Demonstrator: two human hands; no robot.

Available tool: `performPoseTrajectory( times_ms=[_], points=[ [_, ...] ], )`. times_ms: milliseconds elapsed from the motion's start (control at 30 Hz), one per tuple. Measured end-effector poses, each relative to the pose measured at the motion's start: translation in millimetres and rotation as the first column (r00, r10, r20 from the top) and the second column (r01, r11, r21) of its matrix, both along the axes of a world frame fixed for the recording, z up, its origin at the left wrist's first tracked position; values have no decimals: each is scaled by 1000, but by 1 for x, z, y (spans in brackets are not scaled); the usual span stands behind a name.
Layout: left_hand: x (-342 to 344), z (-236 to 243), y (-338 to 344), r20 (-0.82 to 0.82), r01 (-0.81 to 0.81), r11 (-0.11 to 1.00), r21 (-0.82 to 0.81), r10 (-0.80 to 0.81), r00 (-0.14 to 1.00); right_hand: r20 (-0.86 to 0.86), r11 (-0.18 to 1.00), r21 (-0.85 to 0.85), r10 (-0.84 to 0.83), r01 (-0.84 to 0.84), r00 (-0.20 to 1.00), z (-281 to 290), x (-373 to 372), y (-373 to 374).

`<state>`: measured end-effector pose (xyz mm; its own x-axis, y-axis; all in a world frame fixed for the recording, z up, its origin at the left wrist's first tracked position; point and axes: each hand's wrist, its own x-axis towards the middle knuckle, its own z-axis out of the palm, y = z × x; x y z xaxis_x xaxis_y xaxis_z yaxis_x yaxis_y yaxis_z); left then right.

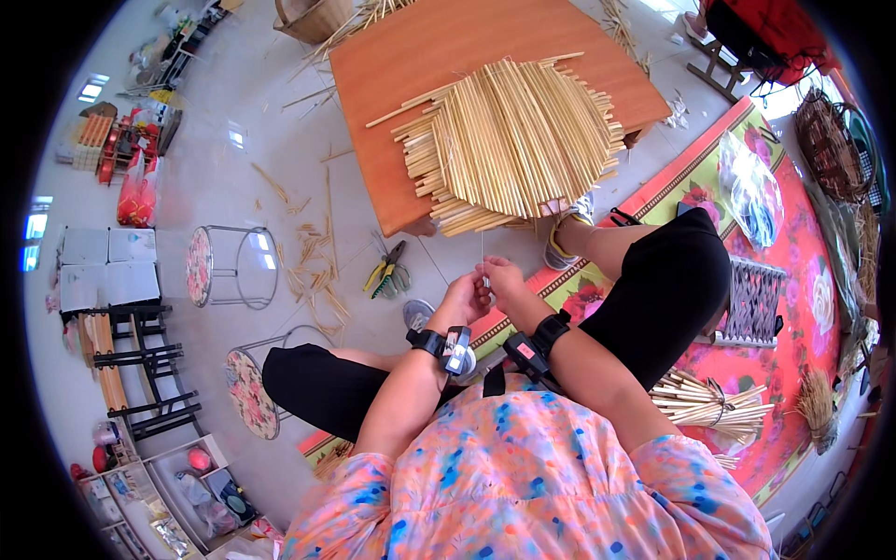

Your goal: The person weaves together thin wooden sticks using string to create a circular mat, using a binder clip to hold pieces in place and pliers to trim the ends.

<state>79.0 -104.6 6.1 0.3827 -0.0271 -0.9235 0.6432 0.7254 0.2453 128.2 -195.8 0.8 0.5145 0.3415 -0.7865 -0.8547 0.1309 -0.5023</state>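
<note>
In front of my lap, my left hand (468, 297) and my right hand (504, 279) meet, fingertips almost touching. The fingers of both are curled in and pinched. Whatever they pinch is too small to make out; a faint thin line runs up from them, and whether it is thread or a floor seam I cannot tell. Just beyond them, a mat of pale straw stalks (513, 140) laid side by side overhangs the near edge of the orange-brown table (392, 79). A rounded outline shows on it, with uneven stalk ends sticking out around.
Yellow-handled pliers (385, 271) and straw offcuts (317, 271) lie on the tiled floor to the left. Two round stools (199, 268) stand there too. On the red floral mat (803, 308) at right are a tied straw bundle (714, 406) and a plastic bag (749, 191).
</note>
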Motion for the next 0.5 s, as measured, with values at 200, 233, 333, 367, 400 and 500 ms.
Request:
performPoseTrajectory(
  times_ms=[200, 233, 333, 367, 400, 500],
  points=[
    [-8, 7, 7, 10, 38, 998, 48, -38, 999, 85, 998, -49, -22, 26, 996, -7, -5, 8],
    [-9, 5, 12, 11, 39, 998, 43, -39, 999, 98, 998, -42, -44, 48, 994, -10, -6, 10],
    [-3, 18, 11, -41, 70, 989, 132, -65, 997, 129, 994, -85, -62, 73, 990, -23, -4, 9],
    [-11, 11, 29, -49, 30, 962, 273, -18, 999, 135, 993, -114, -24, 39, 991, -20, -6, 13],
    [-24, -4, 58, -49, -10, 912, 410, 33, 998, 142, 990, -140, 18, 2, 990, -16, -9, 17],
    [12, 5, 78, 17, -2, 422, 906, -31, 999, 216, 982, -183, -12, 52, 976, -30, -8, 14]
  ],
)
